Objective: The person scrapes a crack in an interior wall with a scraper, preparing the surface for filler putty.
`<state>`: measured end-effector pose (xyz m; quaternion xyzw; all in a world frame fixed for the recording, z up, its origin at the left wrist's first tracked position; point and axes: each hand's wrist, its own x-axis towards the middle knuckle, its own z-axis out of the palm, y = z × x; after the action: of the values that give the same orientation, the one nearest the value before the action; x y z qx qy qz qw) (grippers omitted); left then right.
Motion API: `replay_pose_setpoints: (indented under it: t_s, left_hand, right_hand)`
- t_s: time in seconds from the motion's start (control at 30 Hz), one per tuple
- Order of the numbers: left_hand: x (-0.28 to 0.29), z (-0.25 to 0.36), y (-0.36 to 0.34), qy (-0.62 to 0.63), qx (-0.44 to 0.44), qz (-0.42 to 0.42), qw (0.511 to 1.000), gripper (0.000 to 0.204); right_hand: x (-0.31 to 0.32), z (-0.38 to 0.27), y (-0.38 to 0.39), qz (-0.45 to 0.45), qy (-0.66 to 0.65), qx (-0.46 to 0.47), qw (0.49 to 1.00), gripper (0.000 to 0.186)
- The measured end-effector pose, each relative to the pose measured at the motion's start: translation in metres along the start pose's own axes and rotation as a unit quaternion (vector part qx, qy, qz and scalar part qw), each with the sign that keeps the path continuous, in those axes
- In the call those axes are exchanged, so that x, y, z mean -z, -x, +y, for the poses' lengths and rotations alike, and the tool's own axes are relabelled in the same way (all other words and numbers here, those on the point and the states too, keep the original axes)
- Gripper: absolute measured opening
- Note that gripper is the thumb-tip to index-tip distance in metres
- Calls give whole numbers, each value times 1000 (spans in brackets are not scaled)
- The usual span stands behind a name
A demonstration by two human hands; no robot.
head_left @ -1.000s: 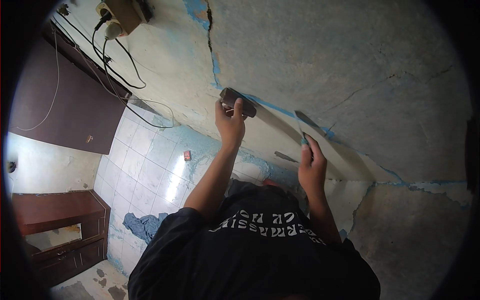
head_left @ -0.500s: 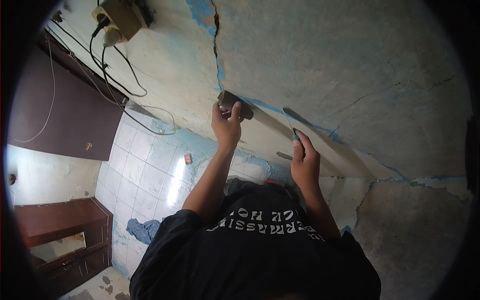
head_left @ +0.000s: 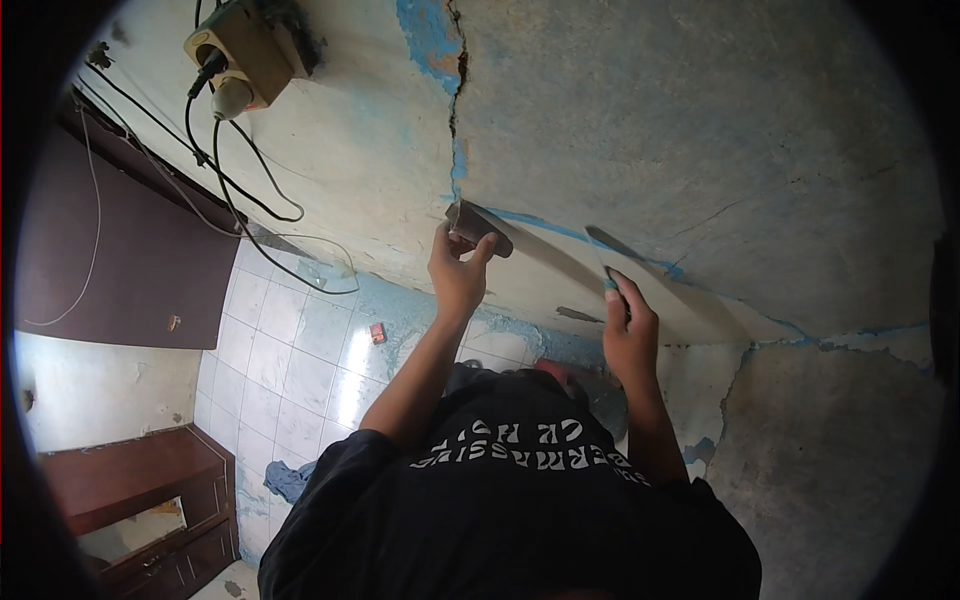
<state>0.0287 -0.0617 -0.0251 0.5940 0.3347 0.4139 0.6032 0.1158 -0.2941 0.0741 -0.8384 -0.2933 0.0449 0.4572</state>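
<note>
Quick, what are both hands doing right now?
Left hand: closed, holding the dark tool.
Right hand: closed, holding the green-handled tool.

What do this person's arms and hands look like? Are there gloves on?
No gloves show: the left hand and right hand are bare. Both forearms are uncovered too, with no watch or bracelet visible. The short, dark sleeves belong to a black T-shirt with pale lettering.

You have a gap to pass between the plate (head_left: 483, 229) in your left hand (head_left: 461, 278) and the knife (head_left: 607, 273) in your right hand (head_left: 630, 325); toward the wall's left end, the socket (head_left: 251, 55) and cables (head_left: 218, 165) obstruct you.
</note>
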Motion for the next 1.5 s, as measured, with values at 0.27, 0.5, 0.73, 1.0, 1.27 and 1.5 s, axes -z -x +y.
replay_pose_setpoints:
  t_s: [0.27,0.5,0.73,1.0,1.27,1.5]
  left_hand:
    - [11,4,-4,1,19,-22,1000,44]
    - [24,0,-7,-20,-5,-38,999,45]
    - [18,6,-1,-49,-15,-45,998,50]
    - [8,10,-7,-29,-10,-58,998,51]
    - [13,12,-3,-28,-1,-58,998,51]
    - [10,12,-5,-27,-24,-57,998,49]
  right_hand:
    - [-2,-1,1,-7,-17,-62,998,33]
    - [-10,2,-1,-12,-8,-29,999,34]
    - [-12,-6,1,-11,19,-26,999,34]
    - [-32,-3,-8,-8,-4,12,1000,33]
    - [-16,-4,3,1,15,-23,1000,35]
    - [-15,-8,2,2,8,-38,999,36]
